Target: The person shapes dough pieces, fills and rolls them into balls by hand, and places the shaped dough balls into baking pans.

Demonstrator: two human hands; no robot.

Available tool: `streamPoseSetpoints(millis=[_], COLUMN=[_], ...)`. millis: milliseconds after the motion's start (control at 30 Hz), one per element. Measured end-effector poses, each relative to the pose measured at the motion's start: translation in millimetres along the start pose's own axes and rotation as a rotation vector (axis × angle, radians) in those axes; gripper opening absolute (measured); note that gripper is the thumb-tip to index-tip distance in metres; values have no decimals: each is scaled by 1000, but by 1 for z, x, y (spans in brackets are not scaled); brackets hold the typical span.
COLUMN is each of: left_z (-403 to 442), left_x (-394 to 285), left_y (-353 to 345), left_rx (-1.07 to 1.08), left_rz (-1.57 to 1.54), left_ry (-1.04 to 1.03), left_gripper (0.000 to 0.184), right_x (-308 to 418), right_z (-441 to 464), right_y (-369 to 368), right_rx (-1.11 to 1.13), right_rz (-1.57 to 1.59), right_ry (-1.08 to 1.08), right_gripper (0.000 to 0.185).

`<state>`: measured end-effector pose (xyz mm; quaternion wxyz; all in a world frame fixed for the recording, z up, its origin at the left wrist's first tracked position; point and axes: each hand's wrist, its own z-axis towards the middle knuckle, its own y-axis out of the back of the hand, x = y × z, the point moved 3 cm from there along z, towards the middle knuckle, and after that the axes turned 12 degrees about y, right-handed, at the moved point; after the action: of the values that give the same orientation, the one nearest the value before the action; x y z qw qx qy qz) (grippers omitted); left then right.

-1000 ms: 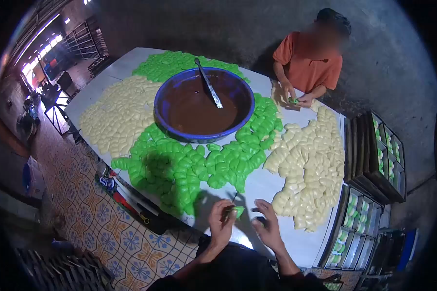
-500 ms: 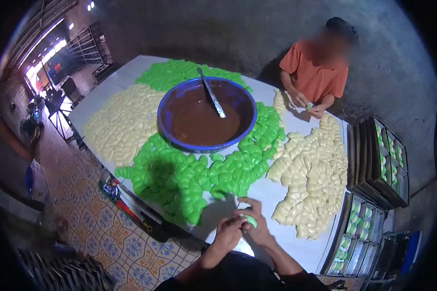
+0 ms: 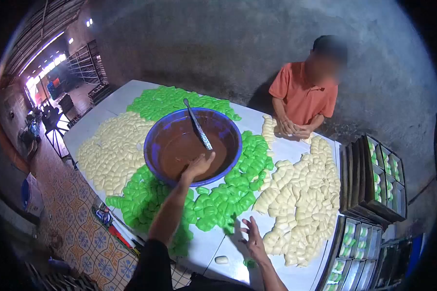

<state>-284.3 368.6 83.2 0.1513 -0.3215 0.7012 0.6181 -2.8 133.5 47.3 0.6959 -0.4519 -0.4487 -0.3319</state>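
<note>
My left hand [image 3: 198,166] reaches over the near rim of a blue basin [image 3: 151,167] filled with brown paste [image 3: 172,150]. Its fingers look stretched out, close to the lower end of a long metal spatula [image 3: 197,123] leaning in the basin; some fingertips are hard to make out. Above the white table, my right hand [image 3: 253,241] is open, fingers spread, holding nothing. Below it lie a small pale dough piece [image 3: 222,260] and a green dough piece [image 3: 249,262]. Green dough pieces [image 3: 223,203] surround the basin's near side, and cream dough pieces [image 3: 301,194] spread to the right.
Across the table [image 3: 213,250] a person in an orange shirt [image 3: 303,97] works with both hands together. Stacked trays [image 3: 374,174] and another divided tray [image 3: 349,252] holding green-and-white pieces stand at the right. More cream dough [image 3: 116,150] lies at left. Tools [image 3: 114,228] sit along the left edge.
My hands were together around a green-and-white dough piece; they have parted. The left has moved forward into the basin, and the right has opened. The view has tilted upward.
</note>
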Motion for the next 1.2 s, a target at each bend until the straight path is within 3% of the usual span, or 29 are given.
streamPoseSetpoints(millis=[33, 133, 233, 267, 333, 367, 433, 467, 500, 567, 600, 633, 700, 733, 833, 867, 1000, 1033, 1100, 1200], left_z=[24, 14, -41, -67, -125, -148, -184, -207, -230, -260, -270, -282, -297, -305, -316, -324, -329, -330, -332, -334], left_x=[24, 31, -11, -27, -51, -51, -20, -18, -22, -27, -22, -20, -18, -17, -19, -22, -10, -12, -14, -13], left_y=[-17, -8, 22, 31, 40, 33, -23, -43, -59, -72, -80, -86, -96, -99, -96, -96, -119, -115, -109, -110], left_rx=[201, 618, 211, 87, -24, -75, 515, 717, 920, 564, 489, 487, 443, 394, 252, 170, 166, 162, 148, 102], left_rz=[54, -95, 65, 140, 56, 16, -1039, -1260, -1480, -1383, -1255, -1317, -1237, -1205, -778, -763, -949, -921, -871, -1029], left_ry=[-21, 463, 26, 179, 18, -64, 31, 89, 160, 311, 326, 431, 455, 451, -71, -36, -25, -63, -137, -15], left_gripper=[84, 75, 75, 75, 81, 85, 96, 101, 107, 107, 106, 93, 73, 66, 65, 56, 25, 25, 25, 27], right_x=[-2, -9, -9, -12, -18, -21, -24, -28, -18, -19, -20, -21, 1, 16, 22, 22, 45, 50, 60, 65], right_z=[-2, -5, -5, -3, 2, 6, 9, 8, 4, -11, -17, -22, -34, -40, -57, -59, -55, -54, -53, -58], right_y=[-1, 0, -1, 0, -3, -7, -15, -20, -29, -27, -24, -26, -34, -46, -46, -42, -30, -28, -24, -29], right_rx=[7, -13, -77, -94, -183, -192, -221, -282, -341, -538, -538, -500, -149, -4, 29, 12, -249, -301, -172, -84], right_rz=[39, 85, 103, 78, 126, 310, 679, 810, 728, 323, 221, -28, -744, -1028, -1071, -1010, -723, -487, -571, -566], right_ry=[-3, -33, -29, -12, 24, -46, -180, -281, -252, -301, -233, -131, 239, 306, 401, 461, 441, 361, 360, 321], right_gripper=[108, 101, 92, 88, 72, 68, 60, 45, 30, 21, 17, 23, 47, 61, 63, 63, 27, 22, 16, 13])
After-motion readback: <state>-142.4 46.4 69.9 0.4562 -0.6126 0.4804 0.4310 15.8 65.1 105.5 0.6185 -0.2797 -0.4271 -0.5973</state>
